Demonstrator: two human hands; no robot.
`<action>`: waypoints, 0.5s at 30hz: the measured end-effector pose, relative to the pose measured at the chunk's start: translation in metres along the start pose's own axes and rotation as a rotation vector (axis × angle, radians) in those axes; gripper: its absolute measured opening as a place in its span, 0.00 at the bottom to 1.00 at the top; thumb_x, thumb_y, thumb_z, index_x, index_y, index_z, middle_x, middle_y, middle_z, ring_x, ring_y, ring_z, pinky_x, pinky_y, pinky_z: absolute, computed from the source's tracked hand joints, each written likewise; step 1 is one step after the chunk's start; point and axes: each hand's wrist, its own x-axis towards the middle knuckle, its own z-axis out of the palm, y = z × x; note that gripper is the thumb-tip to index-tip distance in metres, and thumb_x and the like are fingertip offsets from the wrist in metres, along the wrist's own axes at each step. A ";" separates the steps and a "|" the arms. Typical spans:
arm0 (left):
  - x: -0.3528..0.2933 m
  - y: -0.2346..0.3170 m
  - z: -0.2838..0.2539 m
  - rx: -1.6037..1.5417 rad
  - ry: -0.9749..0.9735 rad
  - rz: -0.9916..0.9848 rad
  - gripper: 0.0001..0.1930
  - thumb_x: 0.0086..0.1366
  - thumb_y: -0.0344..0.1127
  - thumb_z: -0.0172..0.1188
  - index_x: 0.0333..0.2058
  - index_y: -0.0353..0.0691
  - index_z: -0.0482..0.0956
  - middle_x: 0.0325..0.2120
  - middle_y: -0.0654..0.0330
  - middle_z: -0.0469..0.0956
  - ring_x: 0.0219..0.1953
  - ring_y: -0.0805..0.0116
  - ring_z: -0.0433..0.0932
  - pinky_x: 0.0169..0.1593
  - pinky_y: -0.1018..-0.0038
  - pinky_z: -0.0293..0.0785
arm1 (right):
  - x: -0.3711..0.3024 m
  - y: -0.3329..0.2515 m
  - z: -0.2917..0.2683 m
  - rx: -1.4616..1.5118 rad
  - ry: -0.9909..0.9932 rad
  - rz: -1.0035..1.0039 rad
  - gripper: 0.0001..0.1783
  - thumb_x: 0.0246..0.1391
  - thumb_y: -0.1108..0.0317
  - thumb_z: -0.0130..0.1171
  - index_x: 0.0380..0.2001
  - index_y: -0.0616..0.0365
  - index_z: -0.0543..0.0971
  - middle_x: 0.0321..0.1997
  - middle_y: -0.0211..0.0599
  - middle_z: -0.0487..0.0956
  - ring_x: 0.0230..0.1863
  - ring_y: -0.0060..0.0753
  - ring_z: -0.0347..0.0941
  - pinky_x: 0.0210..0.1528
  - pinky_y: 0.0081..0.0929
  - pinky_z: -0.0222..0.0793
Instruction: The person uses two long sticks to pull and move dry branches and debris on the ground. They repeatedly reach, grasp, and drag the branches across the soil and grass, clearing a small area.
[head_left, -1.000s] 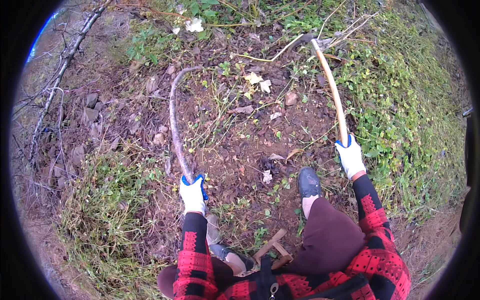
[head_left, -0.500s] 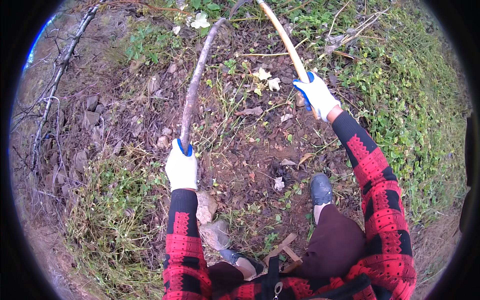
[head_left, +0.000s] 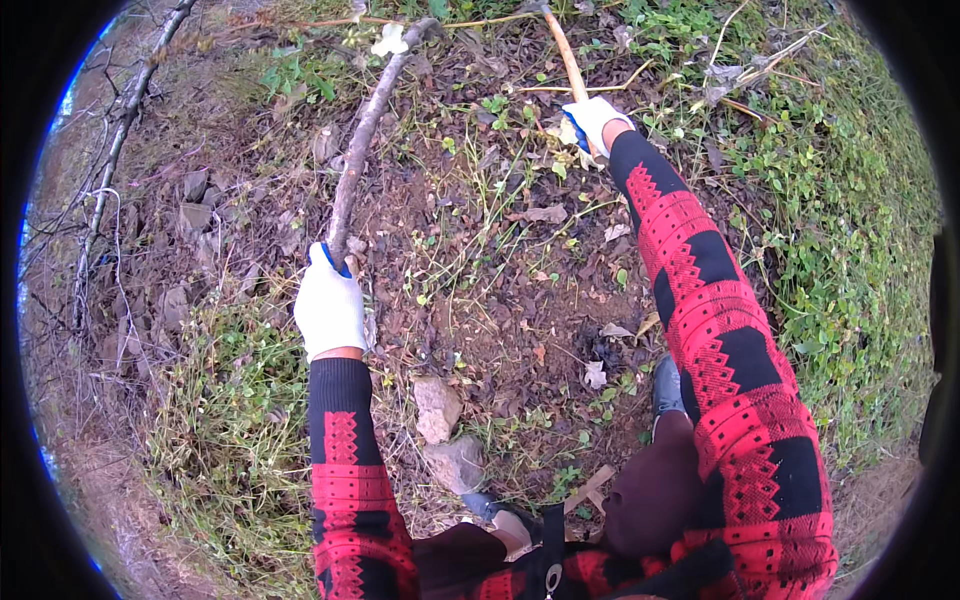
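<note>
Left hand [head_left: 330, 302] has its fingers round the stick [head_left: 365, 135], right hand [head_left: 598, 122] its fingers round the handle [head_left: 567, 60], both above soil [head_left: 475, 325] that is partly bare, while weeds [head_left: 840, 235] at right appear uncut.

I look through one wide fisheye on the wearer's head, upright and aimed steeply down at the ground [head_left: 480, 335]. It sits close above the trousers [head_left: 655, 490] and sleeves [head_left: 735, 365], which enter along the lower edge; the left grip [head_left: 331, 303] falls left of centre, the right grip [head_left: 598, 124] farther off, near the top. My view blackens at both sides.
</note>
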 end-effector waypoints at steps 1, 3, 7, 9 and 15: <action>-0.002 0.001 0.002 -0.042 0.022 -0.009 0.18 0.70 0.47 0.59 0.50 0.41 0.73 0.31 0.47 0.84 0.34 0.44 0.84 0.37 0.52 0.78 | 0.000 0.006 -0.005 -0.067 -0.017 0.004 0.18 0.63 0.54 0.60 0.31 0.60 0.80 0.18 0.30 0.76 0.17 0.29 0.71 0.23 0.35 0.68; -0.010 0.001 0.007 -0.080 -0.016 -0.056 0.17 0.69 0.44 0.59 0.50 0.41 0.74 0.32 0.46 0.84 0.35 0.43 0.84 0.38 0.52 0.78 | -0.009 0.015 -0.015 -0.100 -0.032 0.034 0.16 0.62 0.56 0.60 0.27 0.57 0.78 0.17 0.28 0.74 0.17 0.28 0.70 0.21 0.34 0.66; -0.041 0.001 0.013 -0.118 -0.104 -0.117 0.17 0.68 0.42 0.60 0.51 0.40 0.76 0.34 0.45 0.84 0.36 0.42 0.84 0.40 0.52 0.79 | -0.043 0.019 -0.020 0.124 -0.076 0.067 0.16 0.62 0.55 0.60 0.26 0.54 0.77 0.16 0.27 0.71 0.15 0.28 0.67 0.19 0.33 0.65; -0.055 0.008 0.017 -0.078 -0.097 -0.089 0.19 0.68 0.42 0.61 0.53 0.41 0.75 0.34 0.45 0.84 0.36 0.42 0.84 0.41 0.52 0.79 | -0.061 0.023 -0.018 0.219 -0.064 0.071 0.22 0.63 0.49 0.60 0.25 0.56 0.76 0.16 0.28 0.71 0.15 0.29 0.68 0.20 0.33 0.64; -0.081 0.028 0.006 -0.177 -0.111 -0.052 0.18 0.68 0.42 0.59 0.54 0.42 0.76 0.34 0.46 0.84 0.38 0.43 0.84 0.41 0.51 0.78 | -0.106 0.045 -0.052 -0.239 0.153 -0.054 0.25 0.57 0.49 0.64 0.32 0.66 0.81 0.22 0.45 0.81 0.25 0.37 0.80 0.29 0.38 0.75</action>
